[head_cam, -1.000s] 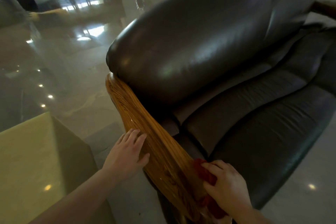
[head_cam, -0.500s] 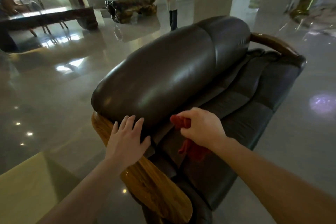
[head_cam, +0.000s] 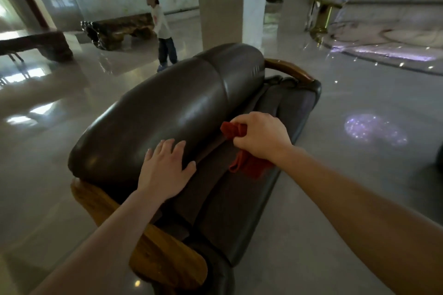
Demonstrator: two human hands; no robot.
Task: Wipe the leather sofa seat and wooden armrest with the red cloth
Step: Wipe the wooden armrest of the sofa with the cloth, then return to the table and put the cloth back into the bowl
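Note:
A dark brown leather sofa fills the middle, with a rounded backrest (head_cam: pixel 172 112) and a seat cushion (head_cam: pixel 230 208). Its near wooden armrest (head_cam: pixel 167 258) runs under my left forearm; the far wooden armrest (head_cam: pixel 287 69) curves at the other end. My right hand (head_cam: pixel 261 136) is shut on the red cloth (head_cam: pixel 249 165), which hangs down onto the seat where it meets the backrest. My left hand (head_cam: pixel 165 170) lies flat with fingers spread on the lower backrest, holding nothing.
Glossy tiled floor (head_cam: pixel 335 199) surrounds the sofa. A person (head_cam: pixel 163 29) walks behind it. Carved wooden benches (head_cam: pixel 117 29) stand at the back left, a square pillar (head_cam: pixel 223 2) right behind the sofa, a raised marble platform (head_cam: pixel 388 38) at the far right.
My right hand carried the cloth from the near armrest up to the seat and further along it. My left hand shifted from the armrest onto the backrest. My view rose.

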